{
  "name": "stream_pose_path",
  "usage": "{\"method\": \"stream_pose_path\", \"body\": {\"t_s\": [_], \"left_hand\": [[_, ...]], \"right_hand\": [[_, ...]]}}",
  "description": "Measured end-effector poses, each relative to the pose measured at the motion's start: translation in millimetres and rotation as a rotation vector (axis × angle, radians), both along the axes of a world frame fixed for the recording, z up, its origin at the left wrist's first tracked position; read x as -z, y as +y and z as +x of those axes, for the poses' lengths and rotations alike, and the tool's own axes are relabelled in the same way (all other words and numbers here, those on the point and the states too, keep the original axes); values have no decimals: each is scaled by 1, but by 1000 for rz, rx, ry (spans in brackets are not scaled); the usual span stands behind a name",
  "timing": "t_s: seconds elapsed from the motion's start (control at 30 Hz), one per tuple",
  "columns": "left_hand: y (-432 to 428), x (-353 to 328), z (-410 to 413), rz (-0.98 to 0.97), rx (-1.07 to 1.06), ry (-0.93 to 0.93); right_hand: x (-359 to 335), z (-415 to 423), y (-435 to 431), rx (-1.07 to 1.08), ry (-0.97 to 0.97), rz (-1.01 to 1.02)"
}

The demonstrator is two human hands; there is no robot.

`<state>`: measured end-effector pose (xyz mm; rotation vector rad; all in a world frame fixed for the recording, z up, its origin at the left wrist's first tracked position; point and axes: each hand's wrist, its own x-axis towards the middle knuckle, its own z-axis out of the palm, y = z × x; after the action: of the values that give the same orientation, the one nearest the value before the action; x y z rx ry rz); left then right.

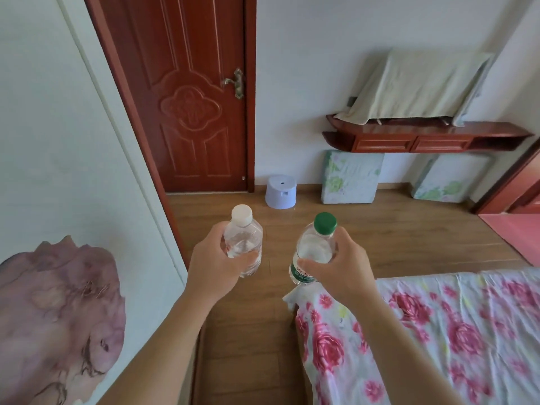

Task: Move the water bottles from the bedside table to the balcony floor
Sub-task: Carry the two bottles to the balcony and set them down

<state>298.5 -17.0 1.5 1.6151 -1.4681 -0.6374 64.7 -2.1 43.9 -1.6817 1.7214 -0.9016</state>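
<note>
My left hand [216,264] wraps the white-capped bottle [244,244], and my right hand [342,270] wraps the green-capped bottle [314,247]. Both are upright, above the floor [380,244]. The bed [467,317] is right of my fingers. Pickup looks done. No balcony in view, so carrying and set-down remain.

My left hand [214,263] covers the left side of the white-capped bottle [244,238], and my fingers behind it are out of sight. My right hand [344,270] hides much of the green-capped bottle [314,247]'s right side. The print on its label [301,274] is too small to read. Both my forearms run off the bottom edge. A pale towel [415,86] drapes whatever stands on the far shelf [423,135]; I cannot tell what it is. The bed [438,331] is cut off at the right and bottom edges, the door [190,97] at the top.
</note>
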Motion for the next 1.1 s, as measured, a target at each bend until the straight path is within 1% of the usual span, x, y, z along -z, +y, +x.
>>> {"method": "stream_pose_path", "body": {"t_s": [0.2,0.37,0.5,0.63,0.8,1.0,1.1], "left_hand": [[-94,-5,-4,-21,98,-2],[-182,-2,-11,-9,133,-13],[-265,-22,-18,-5,157,-24],[-338,-44,-25,-44,139,-31],[-410,-45,-25,-40,140,-2],[-511,-32,-22,-36,235,62],[-570,-35,-24,-42,304,83]], "right_hand": [[10,-2,-82,66,-38,9],[25,-8,-176,73,-67,12],[18,-18,-263,72,-109,1],[1,-25,-339,56,-119,-29],[-7,-27,-412,76,-132,-32],[0,-18,-496,150,-102,-20],[0,-14,-535,233,-82,-19]]}}
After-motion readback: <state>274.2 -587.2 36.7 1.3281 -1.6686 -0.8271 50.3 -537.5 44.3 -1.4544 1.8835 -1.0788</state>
